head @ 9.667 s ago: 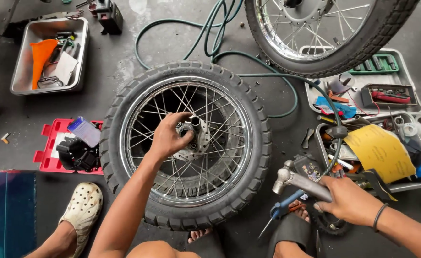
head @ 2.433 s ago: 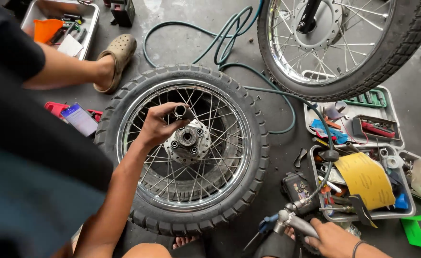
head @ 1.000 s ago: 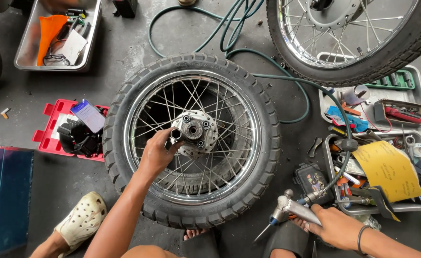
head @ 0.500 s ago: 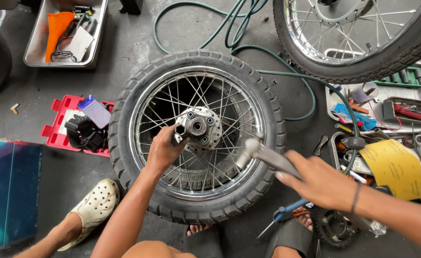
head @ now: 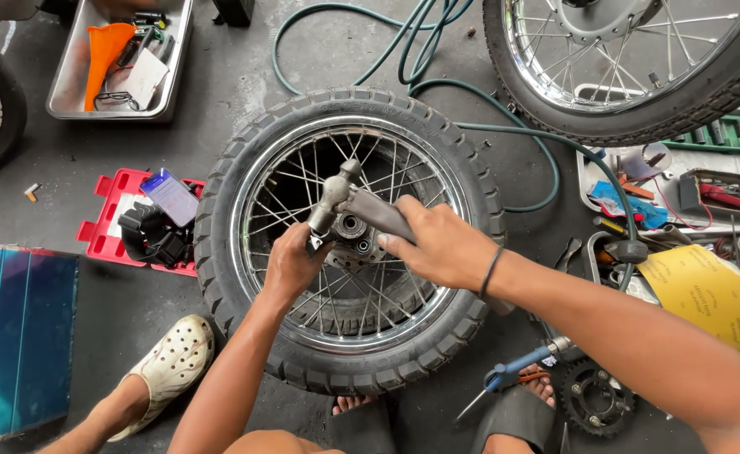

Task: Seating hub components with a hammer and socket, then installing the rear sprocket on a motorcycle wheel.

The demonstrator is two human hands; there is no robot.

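Floor [head: 218,59] of grey concrete carries everything under you. Flat on it, right in front of your knees, lies the spoked wheel [head: 349,244] with its knobby tyre, and its hub [head: 355,240] sits dead centre under your hands. A second wheel [head: 639,59] stands at the upper right, its tyre resting against the green hose [head: 437,84] that loops across the floor behind the flat wheel. A metal tray [head: 118,59] with an orange funnel sits at the upper left, and a red tray [head: 113,223] lies just beside the flat wheel's left edge. On the right, tool trays [head: 681,193] hold a yellow sheet [head: 702,294] and assorted small tools.

Your left hand [head: 294,265] reaches in over the spokes and is closed on a small metal part at the hub; what that part is, you cannot tell from this view. Your right hand [head: 441,248] is clamped around the handle of a hammer [head: 344,197], whose steel head hangs just above the hub, close to your left fingers. A sprocket [head: 592,408] and a blue-handled screwdriver [head: 504,378] lie by your right foot.
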